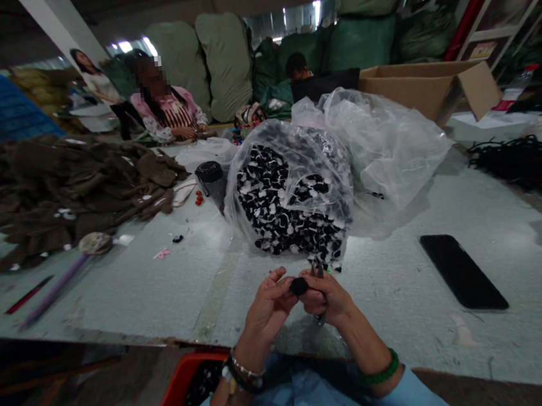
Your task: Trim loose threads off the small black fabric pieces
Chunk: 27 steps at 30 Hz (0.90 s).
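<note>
My left hand (269,303) pinches a small round black piece (299,286), dark and fuzzy-looking, just above the near edge of the table. The fingertips of my right hand (332,297) meet the same piece from the other side. Held in that right hand is a pair of metal thread snips (317,269), its blades pointing away from me. Right beyond my hands lies a clear plastic bag (290,156), its mouth toward me, full of small black-and-white pieces (286,214).
Brown fabric items (75,185) are heaped at the left, near a purple-handled tool (57,290). A dark tumbler (211,180) stands beside the bag. At the right lie a phone (465,272) and black cords (523,163). A red bin (175,394) sits below the table edge. A co-worker (171,110) sits opposite.
</note>
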Each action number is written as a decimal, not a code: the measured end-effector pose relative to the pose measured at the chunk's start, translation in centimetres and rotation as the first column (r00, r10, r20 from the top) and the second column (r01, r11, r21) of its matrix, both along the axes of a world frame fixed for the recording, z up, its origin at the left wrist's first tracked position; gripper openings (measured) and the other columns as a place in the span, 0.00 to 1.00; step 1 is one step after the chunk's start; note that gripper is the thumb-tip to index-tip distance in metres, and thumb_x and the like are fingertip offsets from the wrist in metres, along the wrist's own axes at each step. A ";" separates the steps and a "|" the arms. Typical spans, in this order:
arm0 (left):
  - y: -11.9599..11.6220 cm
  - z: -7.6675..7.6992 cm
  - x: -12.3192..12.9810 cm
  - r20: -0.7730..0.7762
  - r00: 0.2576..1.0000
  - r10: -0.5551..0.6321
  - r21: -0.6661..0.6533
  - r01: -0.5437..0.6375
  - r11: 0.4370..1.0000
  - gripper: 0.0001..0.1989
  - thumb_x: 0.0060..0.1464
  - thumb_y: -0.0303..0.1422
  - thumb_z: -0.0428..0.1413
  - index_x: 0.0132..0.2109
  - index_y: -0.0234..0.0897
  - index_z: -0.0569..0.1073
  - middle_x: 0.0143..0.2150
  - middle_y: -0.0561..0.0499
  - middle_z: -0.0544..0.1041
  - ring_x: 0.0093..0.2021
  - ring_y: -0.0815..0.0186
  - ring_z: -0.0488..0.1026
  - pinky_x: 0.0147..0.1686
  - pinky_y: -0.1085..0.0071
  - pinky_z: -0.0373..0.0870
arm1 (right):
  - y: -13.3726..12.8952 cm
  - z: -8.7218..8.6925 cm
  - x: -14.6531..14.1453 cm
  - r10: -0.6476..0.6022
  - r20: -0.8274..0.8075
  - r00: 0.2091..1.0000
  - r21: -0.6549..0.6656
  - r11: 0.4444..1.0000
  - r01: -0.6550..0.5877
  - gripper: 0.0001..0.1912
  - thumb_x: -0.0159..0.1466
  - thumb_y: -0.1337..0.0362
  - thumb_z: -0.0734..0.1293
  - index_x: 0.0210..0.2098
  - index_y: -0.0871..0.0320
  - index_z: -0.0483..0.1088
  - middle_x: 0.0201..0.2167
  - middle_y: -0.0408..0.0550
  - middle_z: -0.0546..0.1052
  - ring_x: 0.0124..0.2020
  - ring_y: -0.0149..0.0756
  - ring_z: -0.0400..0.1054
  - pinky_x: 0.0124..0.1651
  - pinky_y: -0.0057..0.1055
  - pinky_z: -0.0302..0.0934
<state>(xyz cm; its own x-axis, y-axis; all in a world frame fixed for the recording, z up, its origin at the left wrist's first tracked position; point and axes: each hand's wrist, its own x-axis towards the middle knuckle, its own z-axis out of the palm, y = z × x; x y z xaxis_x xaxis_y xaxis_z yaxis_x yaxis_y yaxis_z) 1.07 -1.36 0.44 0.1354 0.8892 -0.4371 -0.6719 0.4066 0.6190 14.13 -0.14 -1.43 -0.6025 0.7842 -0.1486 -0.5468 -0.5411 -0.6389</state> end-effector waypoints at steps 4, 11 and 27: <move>0.1 0.0 -0.2 -0.012 0.999 0.048 0.032 -0.048 0.998 0.17 0.39 0.20 0.55 0.38 0.36 0.62 0.26 0.54 0.72 0.24 0.73 0.70 0.26 0.77 0.66 | -0.2 0.1 0.1 -0.230 0.155 0.961 0.135 0.968 0.209 0.09 0.50 0.61 0.66 0.26 0.61 0.64 0.10 0.35 0.61 0.09 0.17 0.41 0.11 0.17 0.34; 0.1 0.1 0.3 -0.042 0.997 0.063 0.145 -0.056 0.988 0.13 0.40 0.22 0.55 0.35 0.35 0.62 0.25 0.54 0.72 0.26 0.72 0.69 0.28 0.76 0.65 | -0.5 0.7 0.6 -0.457 0.486 0.745 0.492 0.848 0.199 0.07 0.50 0.63 0.65 0.23 0.62 0.68 0.14 0.40 0.67 0.13 0.21 0.49 0.15 0.21 0.43; -0.3 -0.3 1.4 0.032 0.997 0.075 0.037 -0.077 0.996 0.18 0.37 0.19 0.56 0.36 0.37 0.60 0.25 0.55 0.71 0.25 0.71 0.69 0.27 0.76 0.65 | -0.5 -0.6 -0.8 -0.251 -0.105 0.962 -0.017 0.968 0.251 0.04 0.50 0.66 0.62 0.22 0.60 0.61 0.11 0.34 0.56 0.11 0.18 0.39 0.12 0.16 0.34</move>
<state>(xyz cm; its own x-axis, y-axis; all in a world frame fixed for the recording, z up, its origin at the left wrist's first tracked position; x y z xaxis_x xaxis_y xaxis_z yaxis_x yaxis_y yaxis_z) 2.44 -1.65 0.18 0.0796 0.9134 -0.3992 -0.7188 0.3301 0.6118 13.32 -0.62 -2.00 -0.3987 0.9119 -0.0973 -0.7297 -0.3797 -0.5686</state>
